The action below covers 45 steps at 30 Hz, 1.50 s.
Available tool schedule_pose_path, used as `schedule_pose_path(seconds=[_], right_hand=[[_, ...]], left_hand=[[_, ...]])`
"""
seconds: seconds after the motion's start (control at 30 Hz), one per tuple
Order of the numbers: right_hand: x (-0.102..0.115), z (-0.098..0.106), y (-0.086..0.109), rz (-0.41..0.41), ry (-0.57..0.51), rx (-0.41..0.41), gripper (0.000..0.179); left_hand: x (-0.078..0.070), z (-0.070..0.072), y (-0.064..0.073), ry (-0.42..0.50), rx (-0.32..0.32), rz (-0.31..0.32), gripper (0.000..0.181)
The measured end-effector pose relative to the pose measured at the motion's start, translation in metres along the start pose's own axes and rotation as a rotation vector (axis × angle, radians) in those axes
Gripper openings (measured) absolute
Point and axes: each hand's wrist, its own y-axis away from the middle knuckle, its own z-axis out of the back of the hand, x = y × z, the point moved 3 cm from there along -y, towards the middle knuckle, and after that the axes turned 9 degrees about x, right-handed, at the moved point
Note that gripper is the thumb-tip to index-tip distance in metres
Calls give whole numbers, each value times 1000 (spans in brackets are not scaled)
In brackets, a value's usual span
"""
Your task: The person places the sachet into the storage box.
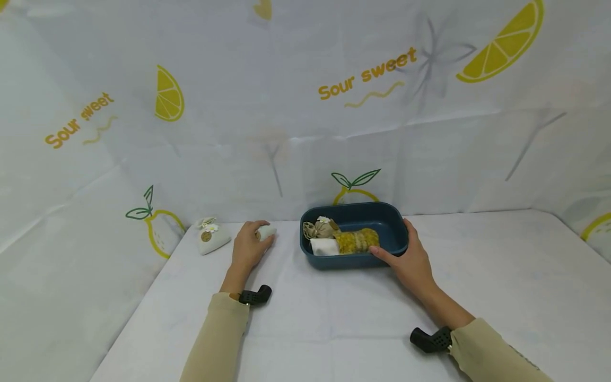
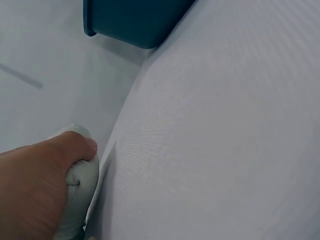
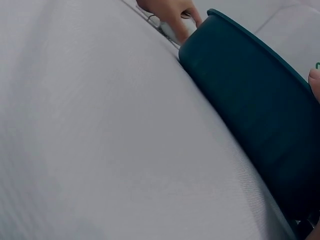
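Note:
My left hand [image 1: 247, 248] grips a small pale fabric sachet [image 1: 268, 232] at the back of the table, thumb and fingers around its sides; in the left wrist view the stuffed, stitched sachet [image 2: 82, 187] bulges below the thumb. With my right hand [image 1: 414, 262] I hold the right end of a dark teal box [image 1: 281, 260], the thumb over its front rim and fingers behind the end wall. Inside the box lie a tan sachet [image 1: 326, 229] with a white flower, a yellow patterned pouch [image 1: 357, 242] and a white item [image 1: 325, 247].
Another pale sachet [image 1: 215, 241], with a white flower and round brown tag, stands at the table's back left corner. White cloth [image 1: 305, 313] covers the table. Behind it hangs a lemon-printed curtain [image 1: 229, 170]. Each wrist wears a black camera.

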Motion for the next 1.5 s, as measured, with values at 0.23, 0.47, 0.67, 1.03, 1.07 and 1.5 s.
schedule_pose_path(seconds=[0.23,0.47,0.67,1.03,1.07,1.5], right_hand=[[-1,2,1,-5,1,1,113],[-1,3,1,1,-6,6,112],[-1,3,1,-3,-3,9,112],[-2,1,0,-4,-8,9,113],[-2,1,0,-2,-9,8,113],[0,-1,-1,6,-12,1,112]], left_hand=[[-9,5,-3,89,-10,11,37],[-20,12,-5,108,-25,6,38],[-42,20,-5,131,-40,-57,35],[-87,22,2,172,-36,-129,36],[-91,21,2,171,-36,-140,36],[-155,0,-8,120,66,-256,39]])
